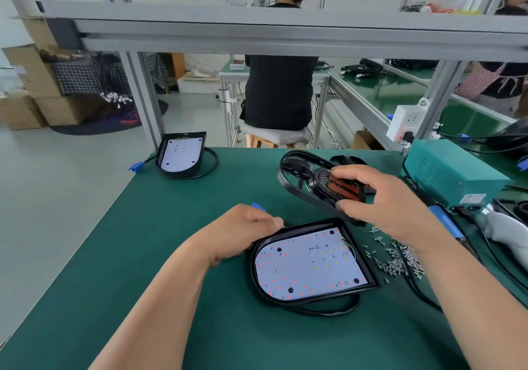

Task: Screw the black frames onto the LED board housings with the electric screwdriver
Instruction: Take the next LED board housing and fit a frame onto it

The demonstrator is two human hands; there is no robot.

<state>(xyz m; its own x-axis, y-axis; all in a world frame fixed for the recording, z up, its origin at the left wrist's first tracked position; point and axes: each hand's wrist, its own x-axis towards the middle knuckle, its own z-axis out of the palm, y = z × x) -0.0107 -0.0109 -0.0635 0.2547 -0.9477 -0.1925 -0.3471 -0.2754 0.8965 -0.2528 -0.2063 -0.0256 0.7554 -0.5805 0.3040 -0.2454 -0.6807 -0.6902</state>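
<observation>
A green mat-covered workbench (pixel 143 255) fills the view, with a grey aluminium rail (pixel 285 29) crossing above its far edge. A teal metal power box (pixel 451 169) stands at the right. Near the middle lies a black D-shaped housing with a white LED board (pixel 308 264), its black cable looping beneath it. A second such housing (pixel 181 154) sits at the far left corner.

The right hand (pixel 385 201) pinches an oval black plastic frame (pixel 294 169) between thumb and fingers. It is held tilted above the mat, just beyond the near housing. The left hand (pixel 243 229), fingers curled, grips that housing's upper-left rim. A blue-handled tool (pixel 445 221) lies beside the box, a scatter of small silver screws (pixel 400 261) near it.
</observation>
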